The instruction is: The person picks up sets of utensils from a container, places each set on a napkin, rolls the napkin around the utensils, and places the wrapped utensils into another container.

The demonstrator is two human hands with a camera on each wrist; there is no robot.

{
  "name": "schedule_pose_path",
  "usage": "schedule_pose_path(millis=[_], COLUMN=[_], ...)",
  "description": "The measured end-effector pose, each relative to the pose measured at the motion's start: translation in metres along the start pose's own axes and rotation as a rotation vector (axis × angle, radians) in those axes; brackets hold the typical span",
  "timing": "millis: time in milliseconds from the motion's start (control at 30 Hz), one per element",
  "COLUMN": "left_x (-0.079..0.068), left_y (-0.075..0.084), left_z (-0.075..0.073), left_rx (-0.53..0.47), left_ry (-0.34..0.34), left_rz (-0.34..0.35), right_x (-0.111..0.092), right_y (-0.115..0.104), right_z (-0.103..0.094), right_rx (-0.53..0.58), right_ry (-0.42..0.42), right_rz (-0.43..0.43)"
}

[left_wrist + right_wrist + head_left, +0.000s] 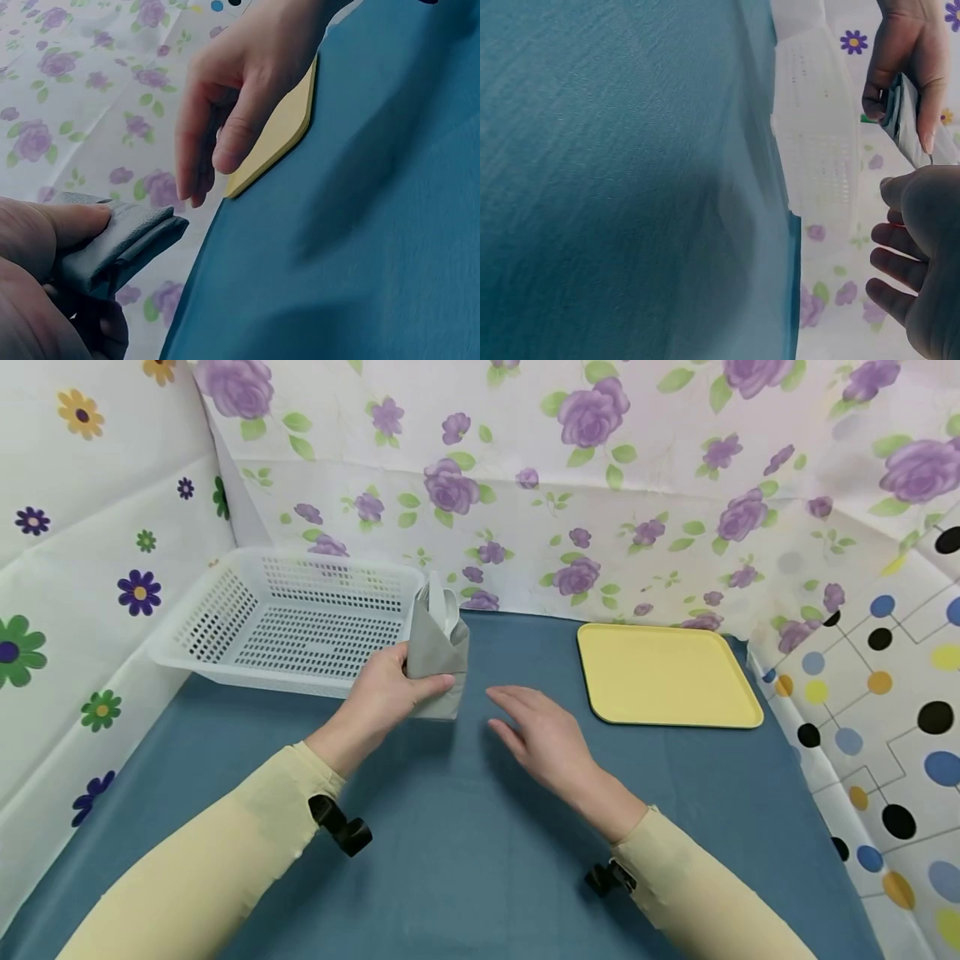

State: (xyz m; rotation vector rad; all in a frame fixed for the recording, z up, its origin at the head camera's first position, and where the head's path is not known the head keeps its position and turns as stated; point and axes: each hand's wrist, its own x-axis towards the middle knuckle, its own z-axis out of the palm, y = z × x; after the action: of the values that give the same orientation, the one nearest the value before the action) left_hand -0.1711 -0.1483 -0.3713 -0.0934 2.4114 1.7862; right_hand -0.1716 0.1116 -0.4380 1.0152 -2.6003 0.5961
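Note:
My left hand (378, 689) grips a grey, leathery-looking folded pouch (441, 664), thumb across its near face and fingers behind. White curved edges show at the pouch's top, and it stands upright in the head view. Layered folds of the pouch (124, 244) appear at its end in the left wrist view. My right hand (543, 735) holds nothing; its fingers are loosely extended and point toward the pouch, a short gap away. In the right wrist view the right hand (930, 255) has its fingers spread a little, below the pouch (904, 124).
A white perforated plastic basket (300, 681) stands at the back left, partly behind the left hand. At the back right lies a yellow tray (671, 677). Blue cloth (480, 860) covers the table, and patterned sheets (525, 527) rise at the back and both sides.

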Motion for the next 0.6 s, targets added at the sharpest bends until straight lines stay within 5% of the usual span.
schedule_pose_path(millis=[600], left_x=[0.005], left_y=[0.006], left_z=[-0.052], left_rx=[0.086], left_ry=[0.07], left_rz=[-0.03], right_x=[0.037], right_y=[-0.013], right_z=[0.011], right_rx=[-0.086], right_ry=[-0.054], right_rz=[-0.26])
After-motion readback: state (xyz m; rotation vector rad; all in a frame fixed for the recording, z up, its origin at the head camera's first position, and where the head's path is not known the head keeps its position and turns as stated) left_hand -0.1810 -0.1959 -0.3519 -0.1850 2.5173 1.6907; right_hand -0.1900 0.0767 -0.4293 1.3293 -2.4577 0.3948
